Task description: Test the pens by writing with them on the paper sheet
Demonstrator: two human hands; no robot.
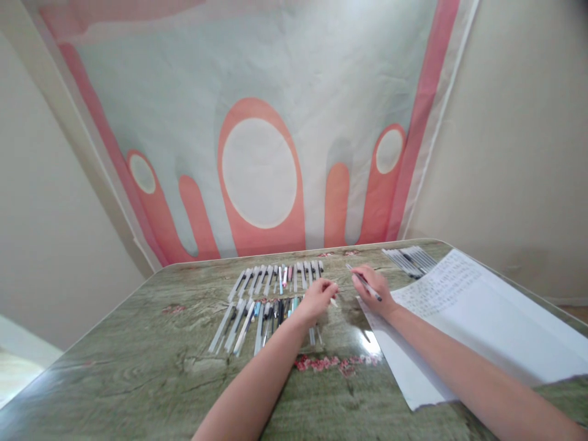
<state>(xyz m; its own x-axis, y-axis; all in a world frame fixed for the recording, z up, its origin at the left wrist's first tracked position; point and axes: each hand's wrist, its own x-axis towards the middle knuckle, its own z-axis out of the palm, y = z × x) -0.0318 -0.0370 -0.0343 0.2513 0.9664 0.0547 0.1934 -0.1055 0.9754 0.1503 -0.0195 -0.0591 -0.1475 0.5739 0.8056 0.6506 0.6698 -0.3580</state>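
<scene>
My right hand [374, 286] is closed round a grey pen [362, 282] that points up and left, just off the left edge of a white sheet of paper [482, 318] with handwriting at its far end. My left hand [316, 298] pinches a small white piece, perhaps a pen cap [333, 302], at the right end of two rows of pens. The far row of pens [280, 277] and the near row of pens [248, 318] lie side by side on the green marbled table [160, 361].
A further group of grey pens [410, 260] lies at the table's far right, beside the paper's top corner. A cloth with pink and pale shapes [260, 122] hangs on the wall behind the table. The table's left edge runs diagonally toward me.
</scene>
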